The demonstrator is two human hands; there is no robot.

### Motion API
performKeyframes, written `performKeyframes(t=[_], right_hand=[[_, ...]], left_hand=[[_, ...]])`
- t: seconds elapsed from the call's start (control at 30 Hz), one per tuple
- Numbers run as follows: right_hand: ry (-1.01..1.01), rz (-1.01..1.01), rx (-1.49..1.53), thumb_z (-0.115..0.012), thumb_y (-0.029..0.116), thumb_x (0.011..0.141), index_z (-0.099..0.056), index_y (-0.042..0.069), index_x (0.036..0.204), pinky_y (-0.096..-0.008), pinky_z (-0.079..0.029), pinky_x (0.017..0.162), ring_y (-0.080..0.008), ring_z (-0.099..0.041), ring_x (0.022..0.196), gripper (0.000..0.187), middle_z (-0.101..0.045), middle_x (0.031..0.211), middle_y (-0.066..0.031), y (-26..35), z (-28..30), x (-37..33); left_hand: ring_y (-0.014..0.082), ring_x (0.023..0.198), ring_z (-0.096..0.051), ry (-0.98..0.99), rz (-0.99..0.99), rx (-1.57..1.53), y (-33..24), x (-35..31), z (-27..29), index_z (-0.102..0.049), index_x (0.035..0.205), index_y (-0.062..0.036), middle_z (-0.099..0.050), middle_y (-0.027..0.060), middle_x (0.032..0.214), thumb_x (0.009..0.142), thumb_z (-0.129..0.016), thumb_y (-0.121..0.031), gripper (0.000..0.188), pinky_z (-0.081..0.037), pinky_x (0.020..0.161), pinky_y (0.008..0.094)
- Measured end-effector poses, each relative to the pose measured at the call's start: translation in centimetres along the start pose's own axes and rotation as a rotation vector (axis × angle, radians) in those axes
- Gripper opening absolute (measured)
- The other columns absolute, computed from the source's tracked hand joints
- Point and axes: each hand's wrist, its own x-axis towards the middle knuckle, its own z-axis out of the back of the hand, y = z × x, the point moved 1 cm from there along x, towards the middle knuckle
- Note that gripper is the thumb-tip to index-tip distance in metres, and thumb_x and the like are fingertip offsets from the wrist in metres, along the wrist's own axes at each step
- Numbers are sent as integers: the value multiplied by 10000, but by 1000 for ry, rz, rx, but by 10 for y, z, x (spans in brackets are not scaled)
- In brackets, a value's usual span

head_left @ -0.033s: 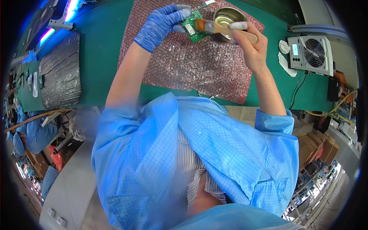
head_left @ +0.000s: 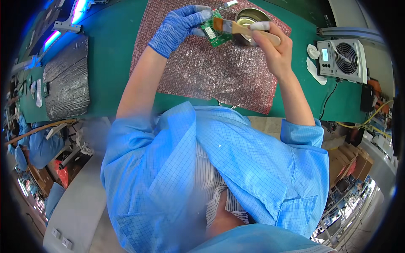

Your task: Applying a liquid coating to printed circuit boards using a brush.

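Observation:
My left hand (head_left: 184, 27), in a blue striped glove with pale fingertips, grips a green circuit board (head_left: 218, 39) by its left edge and holds it up over pink bubble wrap (head_left: 202, 76). A light label sits on the board's face. My right hand (head_left: 276, 46), bare but for a white cover on one finger, is closed round the wooden handle of a flat paintbrush (head_left: 240, 28). The brush's brown bristles overlap the upper part of the board; whether they touch it I cannot tell. Behind the brush stands a round metal bowl (head_left: 253, 17), partly hidden by it.
A fan unit (head_left: 342, 60) with a small screen stands at the right on the green table (head_left: 109, 76), crumpled white tissue (head_left: 313, 51) beside it. A dark padded sheet (head_left: 66, 78) lies at the left, near a lit lamp frame (head_left: 67, 26).
The brush and my right hand have shifted slightly left, bringing the bristles further over the board. My left hand and the board have moved only a little to the right.

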Motion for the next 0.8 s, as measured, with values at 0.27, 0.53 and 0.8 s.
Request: performKeyframes(t=[0.27,0.53,0.8], right_hand=[[259,6,-389,-565,155,800,-586,-6,939,-220,-420,579,-84,-529,638,213,-590,724,-21,9,-2,0],[19,-33,-15,-563,110,791,-599,-18,956,-205,-423,619,-70,-541,689,212,-597,785,-5,-7,17,6],[107,-209,103,-558,129,795,-597,-14,937,-216,-426,634,-69,-542,714,205,-609,833,-28,-23,14,-14]], left_hand=[[151,890,-605,-47,-1,66,1,-7,7,-566,1101,-27,-613,66,973,811,-630,-234,362,-544,703,270],[144,891,-602,18,3,77,-2,-9,3,-566,1107,-33,-604,67,1014,809,-632,-226,362,-541,700,259],[139,863,-611,2,-16,12,-5,-13,11,-569,1108,-51,-607,59,1006,811,-629,-190,333,-543,704,250]])
